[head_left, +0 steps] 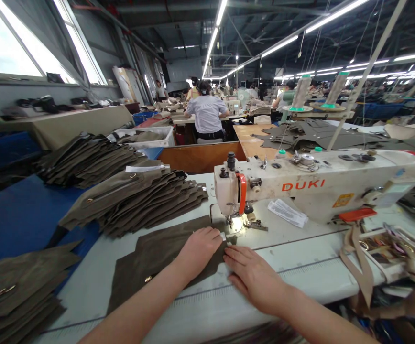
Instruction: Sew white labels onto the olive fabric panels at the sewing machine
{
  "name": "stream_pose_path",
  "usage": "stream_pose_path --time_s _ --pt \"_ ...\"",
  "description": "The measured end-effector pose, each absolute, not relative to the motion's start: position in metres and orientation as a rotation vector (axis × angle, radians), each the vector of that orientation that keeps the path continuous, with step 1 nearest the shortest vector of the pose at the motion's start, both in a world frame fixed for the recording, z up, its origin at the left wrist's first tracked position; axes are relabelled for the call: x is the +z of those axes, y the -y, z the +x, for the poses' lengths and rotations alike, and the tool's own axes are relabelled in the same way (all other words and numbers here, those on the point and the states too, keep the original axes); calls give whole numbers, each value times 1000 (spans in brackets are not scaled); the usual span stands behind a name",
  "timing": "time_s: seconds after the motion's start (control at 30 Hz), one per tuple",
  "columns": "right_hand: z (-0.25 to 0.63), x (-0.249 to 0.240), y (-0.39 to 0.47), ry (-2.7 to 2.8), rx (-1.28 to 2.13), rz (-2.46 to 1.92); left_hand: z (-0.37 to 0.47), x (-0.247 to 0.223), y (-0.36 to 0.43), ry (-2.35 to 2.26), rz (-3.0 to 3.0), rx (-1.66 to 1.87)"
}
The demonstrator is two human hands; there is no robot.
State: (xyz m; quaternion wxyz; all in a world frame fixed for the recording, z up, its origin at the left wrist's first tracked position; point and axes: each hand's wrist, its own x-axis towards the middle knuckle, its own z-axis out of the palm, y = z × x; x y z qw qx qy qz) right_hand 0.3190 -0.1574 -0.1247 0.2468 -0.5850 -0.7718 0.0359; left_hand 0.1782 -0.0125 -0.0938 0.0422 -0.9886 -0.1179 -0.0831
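Strip lights point(222, 10) run above a long workshop, and a pale table point(322, 274) spreads before me. The dark cloth point(164, 246) lies on it, to the near left of the sewing machine's point(322, 191) needle area. My left hand point(201, 251) rests palm-down on the cloth, thumb hidden, so I cannot tell whether it pinches. My right hand point(256, 277) lies loosely spread, fingertips at the cloth's right edge.

We identify a pale surface point(315, 248) with a ruled scale point(308, 266) along its front. On it we locate the sewing machine point(322, 191), white labels point(288, 212), one flat dark fabric piece point(150, 255) and, at left, part of a fabric stack point(150, 200).
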Motion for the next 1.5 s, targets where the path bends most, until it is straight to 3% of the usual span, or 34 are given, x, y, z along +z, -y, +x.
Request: stream_pose_path --time_s 0.37,1.5 --pt "319 -126 158 2086 123 -1598 172 -119 12 362 -3012 -503" --pt "318 -127 160 2115 126 -1613 173 -122 14 382 -3085 -567"
